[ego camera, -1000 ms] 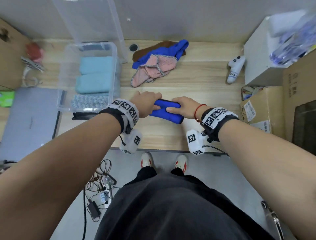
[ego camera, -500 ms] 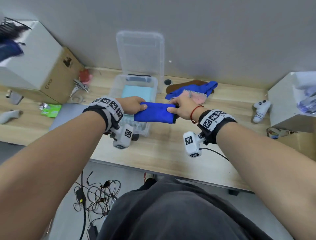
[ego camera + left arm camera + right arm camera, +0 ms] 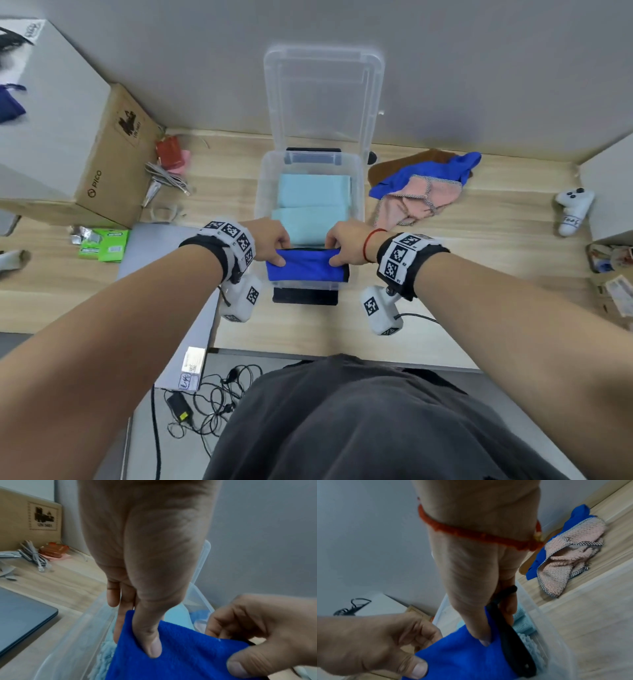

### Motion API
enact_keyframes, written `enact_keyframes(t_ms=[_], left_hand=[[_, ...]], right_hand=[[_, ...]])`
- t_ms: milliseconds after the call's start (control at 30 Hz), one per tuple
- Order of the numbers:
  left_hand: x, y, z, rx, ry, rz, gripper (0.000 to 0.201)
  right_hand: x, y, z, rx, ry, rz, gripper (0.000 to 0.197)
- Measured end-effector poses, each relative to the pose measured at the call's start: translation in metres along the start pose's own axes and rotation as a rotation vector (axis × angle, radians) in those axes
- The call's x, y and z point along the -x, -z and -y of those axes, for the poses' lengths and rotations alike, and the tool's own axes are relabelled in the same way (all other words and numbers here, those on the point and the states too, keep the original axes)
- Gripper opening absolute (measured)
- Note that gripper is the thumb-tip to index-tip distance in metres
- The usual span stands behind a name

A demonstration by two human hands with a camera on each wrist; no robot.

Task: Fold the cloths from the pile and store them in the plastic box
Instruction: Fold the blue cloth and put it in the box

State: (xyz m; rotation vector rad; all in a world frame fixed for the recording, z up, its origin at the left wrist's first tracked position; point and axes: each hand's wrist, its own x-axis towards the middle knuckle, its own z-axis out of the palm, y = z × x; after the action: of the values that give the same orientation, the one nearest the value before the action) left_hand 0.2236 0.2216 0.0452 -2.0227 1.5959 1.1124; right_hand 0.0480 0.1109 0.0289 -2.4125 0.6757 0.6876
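Though hidden overhead, thumbs [image 3: 152,646] atop cloth [image 3: 180,655]

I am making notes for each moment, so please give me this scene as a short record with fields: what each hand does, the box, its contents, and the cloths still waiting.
left hand: pinches the left end of the folded blue cloth
right hand: pinches its right end
blue cloth position: over the near end of the plastic box
box lid: open, standing against the wall
already in box: folded light blue cloths
pile on table: pink, blue and brown cloths, unfolded, right of the box
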Motion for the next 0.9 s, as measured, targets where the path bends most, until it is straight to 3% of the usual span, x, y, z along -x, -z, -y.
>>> enact_keyframes(t_ms=[167,333,433,567,733,900], left_hand=[[-0.021,-0.010,0.005,-0.051,-0.053,0.008,0.038],[-0.036,-0.012,0.007,-0.088,-0.048,0.000,0.027],[-0.042,-0.012,0.012,-0.056,-0.039,-0.063,0.036],[-0.048,-0.012,0.016,-0.051,-0.156,-0.148,0.042],[-0.049,-0.015,0.020,-0.041,-0.240,-0.012,0.023],[-0.053,-0.018,0.020,-0.063,-0.274,0.036,0.031]], right_hand=[[-0.021,-0.008,0.007,0.087,-0.041,0.070,0.034],[-0.039,-0.018,0.005,0.164,-0.073,0.065,0.029],[-0.045,-0.024,0.003,0.250,-0.069,-0.003,0.027],[-0.048,-0.026,-0.001,0.297,-0.003,-0.098,0.041],[-0.052,-0.022,0.004,0.184,0.092,0.094,0.022],[-0.060,-0.028,0.006,0.200,0.091,0.178,0.025]])
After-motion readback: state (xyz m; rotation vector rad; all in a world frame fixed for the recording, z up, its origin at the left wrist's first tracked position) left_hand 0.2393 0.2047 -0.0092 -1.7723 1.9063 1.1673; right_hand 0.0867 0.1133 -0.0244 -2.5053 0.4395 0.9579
